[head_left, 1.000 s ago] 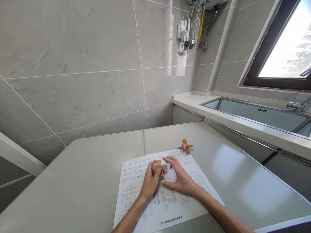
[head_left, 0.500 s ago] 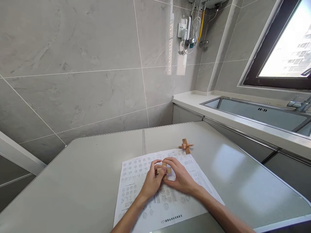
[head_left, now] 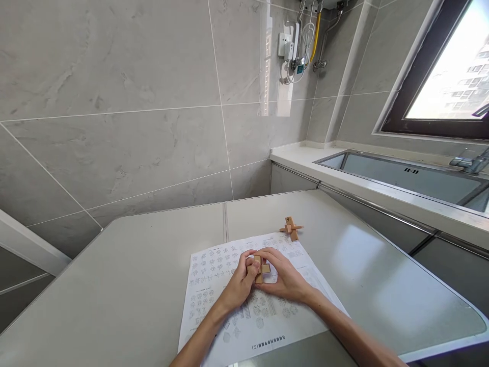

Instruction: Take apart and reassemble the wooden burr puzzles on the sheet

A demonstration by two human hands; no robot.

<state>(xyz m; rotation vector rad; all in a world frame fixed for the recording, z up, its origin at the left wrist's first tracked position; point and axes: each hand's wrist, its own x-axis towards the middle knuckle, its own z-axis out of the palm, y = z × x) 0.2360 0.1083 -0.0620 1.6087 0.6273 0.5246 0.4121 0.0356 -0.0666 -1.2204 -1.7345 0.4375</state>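
Observation:
A small wooden burr puzzle [head_left: 259, 275] of crossed light-brown bars is held between both hands, above a printed sheet. My left hand [head_left: 243, 279] grips its left side, the thumb pressed on the front near the centre. From the right, my right hand [head_left: 284, 278] pinches the upright bar, fingertips at its top and thumb at its bottom. One short bar pokes out toward the right palm. The fingers cover parts of the puzzle. Beneath the hands lies the white instruction sheet [head_left: 206, 306] with rows of small drawings, its heading upside down.
A second wooden puzzle [head_left: 291, 229], cross-shaped, lies just beyond the sheet's far right corner on the pale table [head_left: 126, 285]. A seam runs across the table behind the sheet. To the right stand a counter with a sink [head_left: 401, 176] and a tap [head_left: 471, 162]. A tiled wall rises behind.
My left thumb has shifted slightly left and up on the puzzle, showing more of the upright bar. Both hands keep their hold. The whole view has moved a little.

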